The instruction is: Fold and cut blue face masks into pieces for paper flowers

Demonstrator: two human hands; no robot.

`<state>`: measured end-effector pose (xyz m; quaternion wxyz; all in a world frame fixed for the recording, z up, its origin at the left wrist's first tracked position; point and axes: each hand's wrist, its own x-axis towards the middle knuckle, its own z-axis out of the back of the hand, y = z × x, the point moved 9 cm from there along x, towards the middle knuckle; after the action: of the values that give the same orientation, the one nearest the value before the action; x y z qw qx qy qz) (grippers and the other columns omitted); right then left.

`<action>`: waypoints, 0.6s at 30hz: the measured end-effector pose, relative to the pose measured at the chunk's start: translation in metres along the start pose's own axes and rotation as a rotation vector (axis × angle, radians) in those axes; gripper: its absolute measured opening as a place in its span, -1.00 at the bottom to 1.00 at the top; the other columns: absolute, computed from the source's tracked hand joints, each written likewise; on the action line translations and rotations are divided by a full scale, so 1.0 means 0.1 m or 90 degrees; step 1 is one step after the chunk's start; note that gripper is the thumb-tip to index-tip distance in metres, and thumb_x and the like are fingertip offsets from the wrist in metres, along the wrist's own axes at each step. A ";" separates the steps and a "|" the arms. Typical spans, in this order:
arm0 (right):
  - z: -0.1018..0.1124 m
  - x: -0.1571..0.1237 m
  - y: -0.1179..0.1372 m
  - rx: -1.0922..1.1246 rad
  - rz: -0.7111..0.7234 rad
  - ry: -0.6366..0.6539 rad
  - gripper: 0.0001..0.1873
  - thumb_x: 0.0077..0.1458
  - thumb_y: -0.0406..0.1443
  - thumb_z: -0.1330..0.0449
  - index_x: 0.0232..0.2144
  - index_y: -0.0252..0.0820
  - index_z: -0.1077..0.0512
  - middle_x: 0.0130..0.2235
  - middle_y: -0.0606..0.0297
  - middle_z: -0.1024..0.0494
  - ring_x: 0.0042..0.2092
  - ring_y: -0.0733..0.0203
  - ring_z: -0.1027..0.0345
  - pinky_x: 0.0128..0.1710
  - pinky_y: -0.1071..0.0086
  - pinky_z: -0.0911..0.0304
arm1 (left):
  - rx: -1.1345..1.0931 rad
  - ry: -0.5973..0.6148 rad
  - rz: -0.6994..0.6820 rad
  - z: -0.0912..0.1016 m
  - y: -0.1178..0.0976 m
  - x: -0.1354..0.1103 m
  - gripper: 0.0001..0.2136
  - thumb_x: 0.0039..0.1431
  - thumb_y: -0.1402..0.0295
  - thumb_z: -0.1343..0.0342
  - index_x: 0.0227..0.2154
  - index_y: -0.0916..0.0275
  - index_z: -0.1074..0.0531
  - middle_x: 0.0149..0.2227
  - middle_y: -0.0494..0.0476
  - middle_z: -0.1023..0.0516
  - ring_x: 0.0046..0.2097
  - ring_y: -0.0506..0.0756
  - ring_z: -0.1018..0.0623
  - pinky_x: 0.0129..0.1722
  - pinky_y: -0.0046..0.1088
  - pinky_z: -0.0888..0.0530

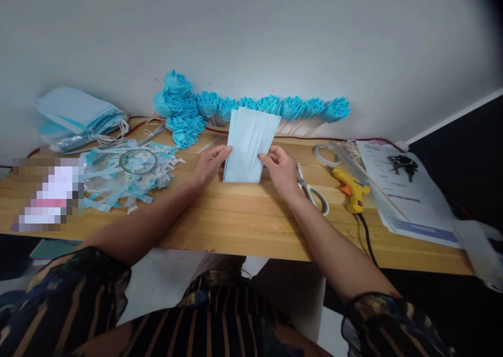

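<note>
Light-blue face masks [251, 145], at least two layered and slightly fanned, are held upright above the table between my hands. My left hand [211, 163] pinches their left edge, thumb in front. On the right edge my right hand [280, 168] grips with its thumb across the front layer; the fingers behind are partly hidden. Scissors [312, 192] with pale handles lie just beside my right wrist. Beyond the masks, a row of blue flowers [293, 107] on thin sticks leans by the wall, with more bunched blue flowers [178, 108] at its left end.
A stack of masks [78, 111] sits at the back left, near blue and white scraps [157, 181] with a tape ring [137, 162] on top. To the right lie another tape roll [328, 155], a yellow glue gun [353, 189] with its cord, papers [416, 194] and keys [404, 163].
</note>
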<state>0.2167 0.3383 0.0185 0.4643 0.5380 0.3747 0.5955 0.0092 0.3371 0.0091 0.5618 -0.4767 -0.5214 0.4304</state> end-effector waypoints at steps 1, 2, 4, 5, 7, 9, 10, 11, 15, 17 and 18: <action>0.00 0.00 0.00 0.002 0.001 -0.001 -0.73 0.02 -0.08 -0.31 -0.31 -0.09 -0.43 -0.44 0.42 -0.51 -0.38 0.24 -0.35 -0.29 0.32 -0.27 | -0.001 0.002 0.002 0.00 0.00 0.00 -0.51 0.15 -0.17 -0.23 -0.52 0.19 -0.37 -0.49 0.03 -0.43 -0.37 0.08 -0.50 -0.41 -0.42 -0.45; 0.00 0.00 0.00 0.004 0.002 -0.001 -0.73 0.02 -0.08 -0.31 -0.31 -0.09 -0.44 -0.43 0.41 -0.52 -0.38 0.23 -0.36 -0.28 0.32 -0.27 | 0.000 0.004 0.003 -0.01 0.01 0.00 -0.52 0.15 -0.16 -0.24 -0.51 0.19 -0.37 -0.49 0.03 -0.44 -0.36 0.08 -0.50 -0.41 -0.42 -0.45; -0.01 0.00 -0.01 0.006 0.003 0.003 -0.73 0.03 -0.08 -0.30 -0.30 -0.09 -0.44 -0.40 0.39 -0.56 -0.36 0.22 -0.39 -0.27 0.31 -0.30 | 0.003 0.005 0.000 -0.01 0.00 0.01 -0.52 0.15 -0.16 -0.23 -0.51 0.19 -0.38 -0.49 0.03 -0.44 -0.37 0.07 -0.50 -0.41 -0.43 -0.45; -0.01 -0.01 -0.02 0.006 0.003 0.006 -0.73 0.04 -0.07 -0.29 -0.29 -0.09 -0.44 -0.38 0.37 -0.58 -0.34 0.21 -0.41 -0.26 0.31 -0.31 | 0.003 0.005 -0.002 -0.01 0.00 0.01 -0.51 0.15 -0.16 -0.24 -0.52 0.19 -0.38 -0.50 0.03 -0.44 -0.38 0.07 -0.49 -0.42 -0.43 -0.45; -0.01 -0.01 -0.03 0.004 0.004 0.009 -0.74 0.06 -0.07 -0.28 -0.28 -0.09 -0.45 -0.34 0.35 -0.61 -0.31 0.20 -0.44 -0.24 0.30 -0.34 | 0.000 0.003 -0.002 -0.01 0.00 0.01 -0.51 0.14 -0.17 -0.25 -0.52 0.19 -0.38 -0.51 0.02 -0.44 -0.39 0.07 -0.48 -0.43 -0.43 -0.45; -0.01 -0.01 -0.03 0.009 0.009 0.009 -0.75 0.08 -0.08 -0.29 -0.28 -0.09 -0.45 -0.33 0.34 -0.62 -0.31 0.20 -0.46 -0.24 0.30 -0.36 | -0.004 0.002 0.005 -0.01 0.00 0.01 -0.50 0.12 -0.19 -0.26 -0.51 0.19 -0.40 -0.51 0.03 -0.46 -0.40 0.07 -0.49 -0.42 -0.42 -0.46; -0.01 0.00 -0.04 0.012 0.012 0.009 -0.75 0.08 -0.09 -0.29 -0.28 -0.09 -0.46 -0.33 0.34 -0.62 -0.31 0.20 -0.47 -0.24 0.30 -0.36 | -0.006 0.003 0.009 -0.01 0.01 0.01 -0.50 0.11 -0.19 -0.26 -0.50 0.20 -0.42 -0.50 0.03 -0.48 -0.39 0.07 -0.49 -0.41 -0.42 -0.47; -0.01 0.00 -0.04 0.014 0.014 0.010 -0.76 0.08 -0.10 -0.30 -0.28 -0.10 -0.46 -0.34 0.34 -0.63 -0.32 0.20 -0.47 -0.25 0.30 -0.36 | -0.009 0.007 0.013 -0.02 0.01 0.01 -0.50 0.10 -0.20 -0.27 -0.47 0.21 -0.45 -0.48 0.04 -0.51 -0.38 0.08 -0.51 -0.38 -0.40 -0.48; -0.02 -0.01 -0.02 0.021 0.014 0.014 -0.73 0.08 -0.09 -0.32 -0.25 -0.11 -0.49 -0.32 0.32 -0.66 -0.28 0.17 -0.50 -0.21 0.27 -0.40 | -0.019 0.026 -0.004 -0.04 -0.01 0.03 -0.46 -0.05 -0.16 -0.39 -0.29 0.26 -0.59 -0.29 0.12 -0.65 -0.23 0.13 -0.58 -0.20 -0.33 -0.54; -0.02 -0.02 0.02 0.026 0.023 0.012 -0.72 0.07 -0.09 -0.34 -0.23 -0.11 -0.51 -0.27 0.30 -0.69 -0.23 0.15 -0.53 -0.16 0.25 -0.42 | -0.012 0.022 -0.026 -0.03 -0.02 0.05 -0.44 -0.09 -0.14 -0.43 -0.24 0.28 -0.62 -0.22 0.18 -0.68 -0.17 0.17 -0.60 -0.15 -0.29 -0.55; -0.02 -0.02 0.04 0.031 0.032 0.010 -0.71 0.06 -0.09 -0.35 -0.21 -0.11 -0.53 -0.24 0.28 -0.70 -0.21 0.14 -0.55 -0.14 0.24 -0.43 | -0.003 0.019 -0.036 -0.02 -0.02 0.05 -0.45 -0.08 -0.14 -0.43 -0.25 0.28 -0.63 -0.22 0.19 -0.69 -0.16 0.17 -0.61 -0.14 -0.29 -0.55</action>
<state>0.2139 0.3351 0.0218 0.4331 0.5538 0.3791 0.6017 0.0116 0.3414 0.0123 0.5800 -0.4697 -0.5274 0.4060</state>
